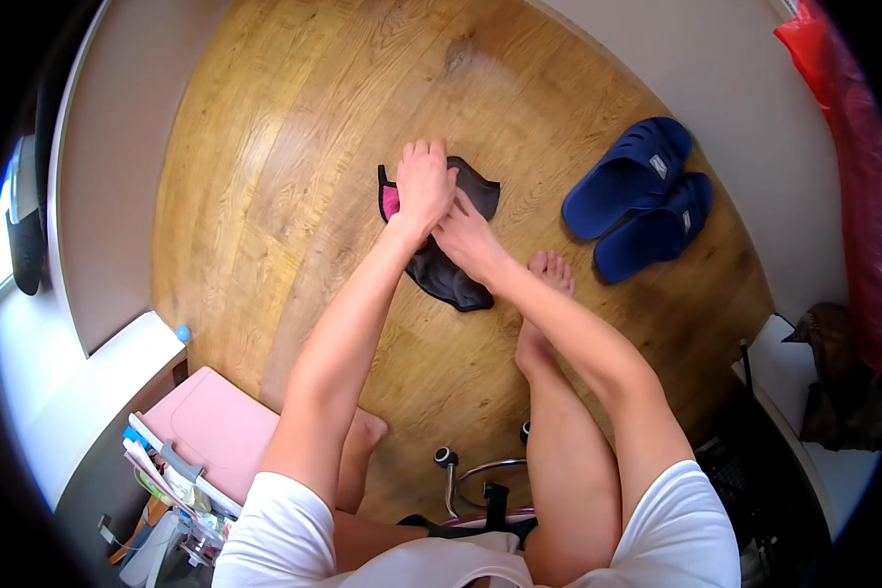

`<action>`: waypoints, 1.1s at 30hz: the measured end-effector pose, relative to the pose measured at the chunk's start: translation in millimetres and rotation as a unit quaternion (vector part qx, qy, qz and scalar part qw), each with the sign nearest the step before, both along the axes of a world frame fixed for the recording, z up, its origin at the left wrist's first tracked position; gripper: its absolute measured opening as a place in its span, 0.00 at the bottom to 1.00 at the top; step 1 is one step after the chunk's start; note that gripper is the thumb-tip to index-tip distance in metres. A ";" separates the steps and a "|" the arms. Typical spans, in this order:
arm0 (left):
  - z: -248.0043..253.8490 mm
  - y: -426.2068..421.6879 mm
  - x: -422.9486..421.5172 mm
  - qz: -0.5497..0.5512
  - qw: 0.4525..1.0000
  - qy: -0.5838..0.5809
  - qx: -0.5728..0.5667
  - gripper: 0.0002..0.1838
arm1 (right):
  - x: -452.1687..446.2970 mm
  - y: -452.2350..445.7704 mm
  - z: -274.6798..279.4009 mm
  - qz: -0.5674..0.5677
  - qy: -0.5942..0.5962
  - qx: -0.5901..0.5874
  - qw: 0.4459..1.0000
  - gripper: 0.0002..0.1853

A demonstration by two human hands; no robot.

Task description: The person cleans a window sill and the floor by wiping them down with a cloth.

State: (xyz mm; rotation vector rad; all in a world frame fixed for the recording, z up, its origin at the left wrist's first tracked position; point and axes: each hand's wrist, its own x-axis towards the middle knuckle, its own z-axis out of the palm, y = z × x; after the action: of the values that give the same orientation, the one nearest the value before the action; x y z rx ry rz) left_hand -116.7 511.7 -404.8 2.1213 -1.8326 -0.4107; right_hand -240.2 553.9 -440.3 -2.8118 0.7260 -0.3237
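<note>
A black and dark grey fabric piece (446,277) with bound edges and a bright pink part at its left side is at the middle of the floor view. Over its upper part is my left hand (424,186), back of the hand up, fingers curled down on the cloth. My right hand (468,235) crosses the middle of the piece, fingertips close against my left hand, closed on the fabric. Both hands cover much of the cloth, so its full shape is hidden. I cannot tell whether it lies on the floor or hangs just above it.
Wooden floor (274,147) surrounds the cloth. My bare right foot (552,271) is close by. Two blue slippers (629,176) lie at the right. A pink-topped storage unit (211,431) is at lower left, and chair casters (446,457) show below. Red plastic (853,186) hangs far right.
</note>
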 end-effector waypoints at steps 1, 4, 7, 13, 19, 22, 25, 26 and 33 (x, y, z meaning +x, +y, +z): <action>-2.1 0.1 3.6 -0.006 0.999 0.004 0.042 0.10 | -4.1 2.5 4.2 -0.008 -0.035 0.000 0.999 0.17; 16.0 20.9 4.0 -0.033 0.996 0.072 -0.032 0.09 | -31.8 16.0 34.6 -0.030 -0.151 0.116 0.981 0.15; 24.5 62.7 9.1 -0.085 0.990 0.071 -0.088 0.10 | -61.9 39.0 33.0 -0.102 -0.194 0.213 0.952 0.16; -0.3 118.8 9.4 -0.026 0.992 0.080 -0.098 0.16 | -79.5 53.5 19.7 -0.304 -0.219 0.312 0.873 0.15; -1.3 126.9 0.6 0.009 0.990 0.115 -0.084 0.21 | -40.8 14.6 12.9 -0.397 -0.330 0.366 0.774 0.19; -2.2 130.1 0.5 0.029 0.986 0.147 -0.075 0.18 | -35.9 4.8 12.4 -0.342 -0.303 0.334 0.824 0.14; -16.5 135.4 4.6 0.129 0.951 0.270 -0.083 0.13 | -31.3 8.4 32.5 -0.156 -0.285 0.239 0.915 0.09; -17.3 134.8 5.6 0.174 0.926 0.323 -0.088 0.12 | -30.5 17.1 35.0 -0.103 -0.233 0.225 0.940 0.10; -20.7 144.1 12.2 0.263 0.838 0.475 -0.056 0.08 | -25.4 60.8 28.0 -0.023 -0.089 0.116 0.989 0.21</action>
State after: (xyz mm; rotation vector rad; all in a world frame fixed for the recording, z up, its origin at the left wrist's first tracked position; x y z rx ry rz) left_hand -104.6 655.8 -425.5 1.7109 -0.6641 -0.9516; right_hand -265.6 614.7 -412.3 -2.5135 0.7378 -0.4607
